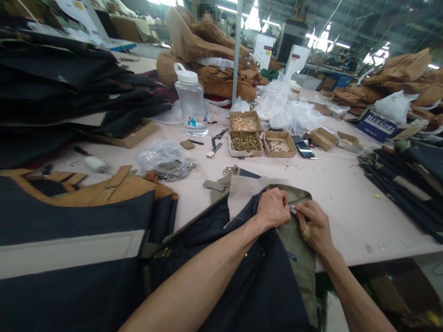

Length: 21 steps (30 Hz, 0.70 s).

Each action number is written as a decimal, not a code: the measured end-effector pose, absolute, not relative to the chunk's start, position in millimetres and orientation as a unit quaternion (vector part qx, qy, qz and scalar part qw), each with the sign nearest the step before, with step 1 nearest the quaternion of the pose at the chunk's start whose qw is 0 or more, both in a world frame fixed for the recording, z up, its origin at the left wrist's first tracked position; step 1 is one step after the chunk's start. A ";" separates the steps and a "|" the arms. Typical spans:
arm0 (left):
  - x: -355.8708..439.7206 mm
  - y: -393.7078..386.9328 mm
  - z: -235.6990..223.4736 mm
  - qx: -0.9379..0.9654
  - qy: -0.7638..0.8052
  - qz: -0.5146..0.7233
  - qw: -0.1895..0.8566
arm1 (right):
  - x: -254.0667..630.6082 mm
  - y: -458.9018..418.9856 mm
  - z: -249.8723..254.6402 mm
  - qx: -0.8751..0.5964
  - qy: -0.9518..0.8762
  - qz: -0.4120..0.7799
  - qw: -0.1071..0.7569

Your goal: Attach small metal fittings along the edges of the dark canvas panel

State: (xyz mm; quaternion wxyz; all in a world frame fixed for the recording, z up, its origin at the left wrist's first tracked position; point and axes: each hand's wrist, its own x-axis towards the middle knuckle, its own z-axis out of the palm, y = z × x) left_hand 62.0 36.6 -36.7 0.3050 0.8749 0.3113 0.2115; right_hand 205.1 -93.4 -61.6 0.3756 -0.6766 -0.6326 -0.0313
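In the head view, the left hand [274,207] curls closed on the dark garment [249,272], which lies over the near table edge. The right hand [314,225], just beside it, pinches a small pale item [293,210], perhaps a tag, between thumb and fingertips. Small boxes of metal fittings [245,142] sit beyond.

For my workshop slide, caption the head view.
Two bare hands work at the edge of a dark navy and olive fabric piece, beside small brown cardboard boxes of metal fittings.
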 end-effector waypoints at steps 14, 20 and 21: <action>60.1 39.2 -35.9 0.867 0.308 0.194 0.341 | 227.5 -78.8 -54.0 -0.712 -0.571 0.173 0.371; 55.1 43.5 -32.3 0.851 0.323 0.195 0.366 | 253.4 -41.5 -37.6 -0.771 -0.503 0.333 0.205; 54.8 44.2 -32.8 0.849 0.324 0.198 0.368 | 254.6 -35.9 -34.9 -0.782 -0.489 0.344 0.179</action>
